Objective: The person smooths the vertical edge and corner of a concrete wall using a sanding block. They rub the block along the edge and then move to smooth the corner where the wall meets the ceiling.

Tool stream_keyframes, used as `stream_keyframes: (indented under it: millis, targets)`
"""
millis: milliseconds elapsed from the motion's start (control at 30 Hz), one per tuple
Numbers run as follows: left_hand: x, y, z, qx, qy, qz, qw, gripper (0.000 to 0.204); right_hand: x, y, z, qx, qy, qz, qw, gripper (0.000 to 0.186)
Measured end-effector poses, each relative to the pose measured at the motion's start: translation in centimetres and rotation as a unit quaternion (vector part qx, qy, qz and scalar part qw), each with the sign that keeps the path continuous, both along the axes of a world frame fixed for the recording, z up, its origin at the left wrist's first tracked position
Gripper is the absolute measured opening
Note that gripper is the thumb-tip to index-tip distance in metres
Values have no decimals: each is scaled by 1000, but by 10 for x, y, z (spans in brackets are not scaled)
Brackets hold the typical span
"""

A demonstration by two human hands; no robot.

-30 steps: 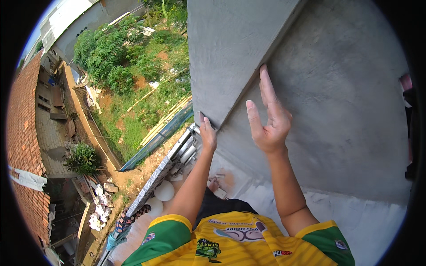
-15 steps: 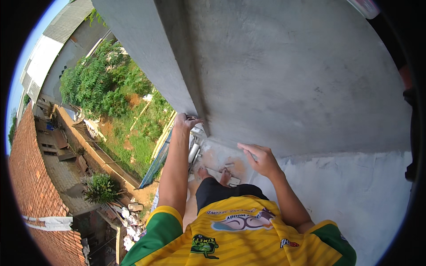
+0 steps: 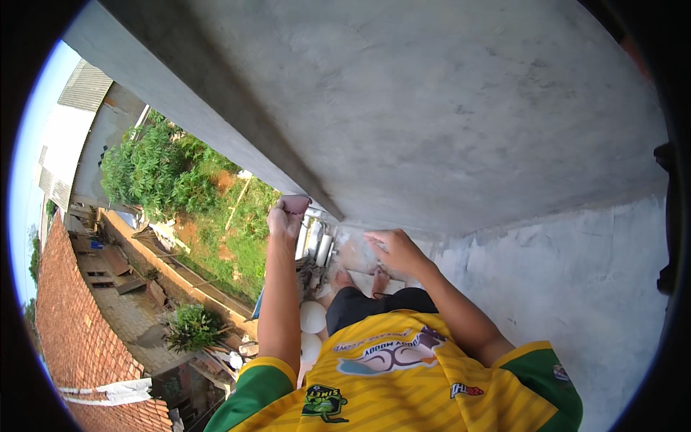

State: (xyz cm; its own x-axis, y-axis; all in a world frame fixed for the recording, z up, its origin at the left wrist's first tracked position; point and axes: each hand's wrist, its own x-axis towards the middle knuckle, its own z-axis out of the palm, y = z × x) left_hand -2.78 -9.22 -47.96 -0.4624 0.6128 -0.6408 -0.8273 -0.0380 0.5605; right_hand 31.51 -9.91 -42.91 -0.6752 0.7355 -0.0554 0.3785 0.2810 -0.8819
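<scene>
Beside the lower edge of the narrow pillar (image 3: 237, 129), my left hand (image 3: 283, 220) grips a small brownish-red sheet (image 3: 295, 204) that looks like sandpaper. The fingers look pale with dust, and the sheet is at the pillar's outer side. My right hand (image 3: 394, 248) is empty, its fingers loosely stretched out toward the left, in front of the lower part of the grey plastered wall (image 3: 432, 108). Whether it touches the wall, I cannot tell.
My bare feet (image 3: 379, 281) stand on a dusty floor. Next to them are white cylinders (image 3: 324, 248) and round white lids or buckets (image 3: 312, 317). On the left is an open drop to a grassy yard (image 3: 194, 194), a tiled roof (image 3: 79, 317) and a leafy shrub (image 3: 194, 327).
The view has turned and shifted. My left hand has turned so the brownish-red sheet shows more fully at the pillar's edge. My right hand has moved slightly left, its fingers a little more bent.
</scene>
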Motion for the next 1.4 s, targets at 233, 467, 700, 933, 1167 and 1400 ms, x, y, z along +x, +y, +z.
stream_keyframes:
  millis: [233, 467, 700, 933, 1167, 1400]
  targets:
    - [90, -79, -37, -21, -5, -284, 959, 42, -63, -19, -97, -363, 90, -254, 892, 53]
    - [68, -21, -136, -214, 462, -232, 829, 54, -37, -18, -109, -416, 57, -327, 847, 32]
    - [19, 14, -180, -216, 698, -299, 613, 32, 18, -22, -105, -308, 41, -361, 879, 32]
    - [-6, 7, -161, -115, 723, -315, 604, 22, -2, -9, -127, -290, -11, -320, 902, 31]
    - [0, -5, -125, -106, 712, -326, 613, 21, -111, 19, -178, -210, -23, -246, 946, 30]
    - [41, -84, -68, -125, 561, -311, 757, 27, -235, 49, -180, -128, -92, -256, 954, 24]
